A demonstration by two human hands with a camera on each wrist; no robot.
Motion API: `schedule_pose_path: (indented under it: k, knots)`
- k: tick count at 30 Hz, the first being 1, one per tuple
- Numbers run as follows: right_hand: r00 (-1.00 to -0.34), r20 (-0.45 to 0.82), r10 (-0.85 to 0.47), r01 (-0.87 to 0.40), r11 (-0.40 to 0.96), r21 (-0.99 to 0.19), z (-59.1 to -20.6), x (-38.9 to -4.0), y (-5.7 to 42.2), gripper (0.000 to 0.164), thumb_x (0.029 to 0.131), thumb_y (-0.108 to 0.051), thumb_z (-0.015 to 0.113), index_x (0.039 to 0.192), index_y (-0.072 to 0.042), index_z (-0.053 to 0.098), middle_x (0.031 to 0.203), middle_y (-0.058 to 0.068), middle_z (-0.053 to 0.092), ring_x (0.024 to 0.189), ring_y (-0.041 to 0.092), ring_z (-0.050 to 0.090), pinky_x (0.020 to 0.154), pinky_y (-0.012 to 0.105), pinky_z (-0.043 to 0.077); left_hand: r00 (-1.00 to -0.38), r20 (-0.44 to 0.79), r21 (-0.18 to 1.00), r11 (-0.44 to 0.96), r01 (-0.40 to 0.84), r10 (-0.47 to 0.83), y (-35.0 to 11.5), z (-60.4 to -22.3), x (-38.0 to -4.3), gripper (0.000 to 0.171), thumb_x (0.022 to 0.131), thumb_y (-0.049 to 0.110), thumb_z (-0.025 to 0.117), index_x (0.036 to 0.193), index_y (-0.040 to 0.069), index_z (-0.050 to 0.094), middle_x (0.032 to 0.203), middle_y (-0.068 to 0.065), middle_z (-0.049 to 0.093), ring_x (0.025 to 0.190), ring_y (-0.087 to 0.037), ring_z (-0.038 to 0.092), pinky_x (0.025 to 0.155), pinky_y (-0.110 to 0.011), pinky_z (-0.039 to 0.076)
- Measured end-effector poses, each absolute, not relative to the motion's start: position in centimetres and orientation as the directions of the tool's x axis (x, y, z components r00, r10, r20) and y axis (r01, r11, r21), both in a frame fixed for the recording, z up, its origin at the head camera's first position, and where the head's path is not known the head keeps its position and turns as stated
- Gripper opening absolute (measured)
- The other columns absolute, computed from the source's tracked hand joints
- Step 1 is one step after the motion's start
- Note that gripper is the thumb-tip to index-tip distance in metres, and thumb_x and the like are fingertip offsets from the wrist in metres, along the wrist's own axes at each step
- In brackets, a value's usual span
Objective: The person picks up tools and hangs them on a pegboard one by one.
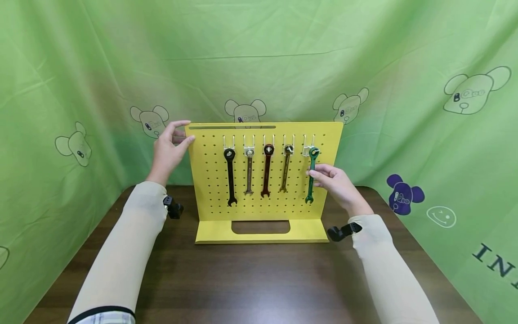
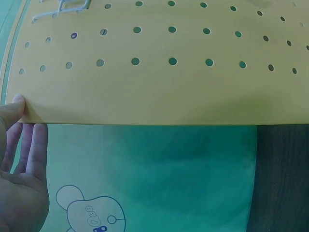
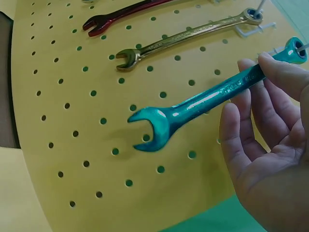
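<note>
A yellow pegboard stands upright on its base. My left hand grips its upper left edge; in the left wrist view the thumb presses the front face and the fingers pass behind. With thumb and fingers, my right hand pinches a green combination wrench by its shaft near the ring end. That wrench hangs open end down in front of the rightmost white hook, whose prong shows through its ring in the right wrist view. To its left hangs a gold-toned wrench.
Farther left on hooks hang a red wrench, a silver wrench and a black wrench. The board's base rests on a dark wooden table. A green printed curtain surrounds the table at the back and sides.
</note>
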State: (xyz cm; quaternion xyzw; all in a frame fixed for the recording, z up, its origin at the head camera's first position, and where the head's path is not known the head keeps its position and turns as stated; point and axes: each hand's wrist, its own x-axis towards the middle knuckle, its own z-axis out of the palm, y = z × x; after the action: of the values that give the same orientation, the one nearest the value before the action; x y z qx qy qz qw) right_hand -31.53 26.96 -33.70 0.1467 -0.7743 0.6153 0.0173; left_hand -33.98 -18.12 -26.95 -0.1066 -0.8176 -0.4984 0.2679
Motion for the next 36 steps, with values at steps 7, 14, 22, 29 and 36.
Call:
schedule_pose_path:
  k: [7, 14, 22, 29, 36]
  knots:
    - [-0.963, 0.18, -0.199, -0.211, 0.147, -0.966, -33.8, -31.8, 26.3, 0.031, 0.102, -0.026, 0.062, 0.122, -0.002, 0.062, 0.117, -0.002, 0.068, 0.11, 0.014, 0.058, 0.092, 0.028, 0.052, -0.833, 0.544, 0.759, 0.481, 0.439, -0.098, -18.1, -27.0, -34.0, 0.043, 0.096, 0.022, 0.07, 0.137, 0.02, 0.058, 0.114, -0.014, 0.063, 0.106, -0.029, 0.064, 0.088, -0.046, 0.055]
    - [-0.96, 0.182, -0.213, -0.213, 0.135, -0.968, -33.8, -31.4, 26.6, 0.048, 0.104, -0.024, 0.059, 0.138, 0.009, 0.047, 0.123, 0.002, 0.064, 0.109, 0.015, 0.056, 0.092, 0.027, 0.052, -0.833, 0.544, 0.757, 0.483, 0.439, -0.095, -18.2, -26.9, -33.8, 0.043, 0.096, 0.021, 0.071, 0.137, 0.02, 0.058, 0.113, -0.013, 0.063, 0.105, -0.027, 0.064, 0.086, -0.044, 0.056]
    - [-0.964, 0.173, -0.204, -0.212, 0.188, -0.959, -34.5, -30.5, 27.6, 0.054, 0.104, -0.027, 0.058, 0.144, 0.006, 0.043, 0.126, 0.001, 0.058, 0.112, 0.021, 0.056, 0.091, 0.027, 0.053, -0.836, 0.542, 0.742, 0.515, 0.43, -0.084, -18.1, -26.7, -34.0, 0.044, 0.096, 0.019, 0.07, 0.138, 0.019, 0.057, 0.113, -0.015, 0.063, 0.105, -0.03, 0.064, 0.086, -0.046, 0.056]
    - [-0.958, 0.179, -0.225, -0.232, 0.238, -0.943, -34.8, -29.9, 28.3, 0.053, 0.104, -0.029, 0.057, 0.142, 0.006, 0.045, 0.134, 0.011, 0.059, 0.114, 0.023, 0.058, 0.093, 0.03, 0.053, -0.828, 0.558, 0.713, 0.546, 0.44, -0.061, -18.1, -26.6, -34.2, 0.045, 0.096, 0.017, 0.07, 0.139, 0.018, 0.056, 0.113, -0.017, 0.064, 0.105, -0.033, 0.065, 0.087, -0.048, 0.055]
    - [-0.954, 0.171, -0.245, -0.239, 0.281, -0.93, -35.1, -29.6, 28.7, 0.052, 0.105, -0.03, 0.056, 0.141, 0.007, 0.046, 0.135, 0.021, 0.056, 0.112, 0.022, 0.059, 0.088, 0.026, 0.054, -0.846, 0.532, 0.706, 0.551, 0.445, 0.001, -18.5, -26.4, -33.7, 0.055, 0.095, 0.022, 0.072, 0.145, 0.02, 0.051, 0.122, -0.019, 0.061, 0.111, -0.035, 0.063, 0.089, -0.05, 0.055]
